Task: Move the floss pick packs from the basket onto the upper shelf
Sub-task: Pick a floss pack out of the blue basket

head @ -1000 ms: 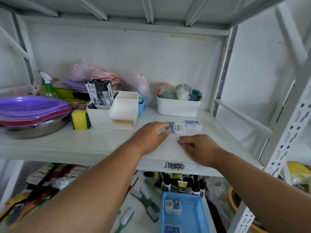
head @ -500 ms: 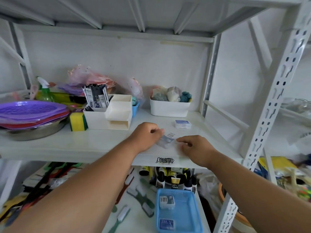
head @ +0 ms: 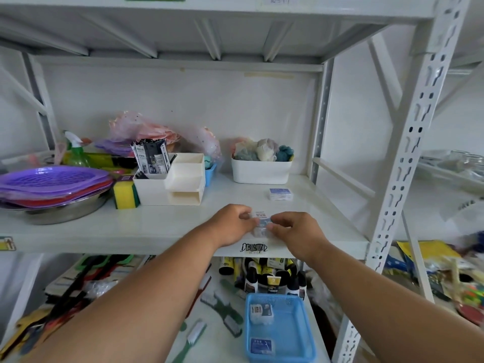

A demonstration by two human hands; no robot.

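A small clear floss pick pack (head: pixel 261 221) with a white and blue label sits near the front edge of the white upper shelf (head: pixel 162 226). My left hand (head: pixel 231 223) pinches its left end and my right hand (head: pixel 292 227) pinches its right end. A second pack (head: pixel 281 193) lies flat further back on the shelf. On the lower shelf stands the blue basket (head: pixel 305 326), holding two more packs, one near its back (head: pixel 261 312) and one near its front (head: pixel 262 346).
A white organiser (head: pixel 174 183) with dark sachets, a yellow sponge (head: pixel 125 195), purple trays on a steel bowl (head: pixel 56 208) and a white bin of cloths (head: pixel 260 170) line the upper shelf. A perforated upright (head: pixel 400 184) stands to the right. Brushes and bottles lie beside the basket.
Both hands have drawn the pack from deeper on the shelf toward its front edge, and my right hand has come up to pinch it. The camera has pulled back.
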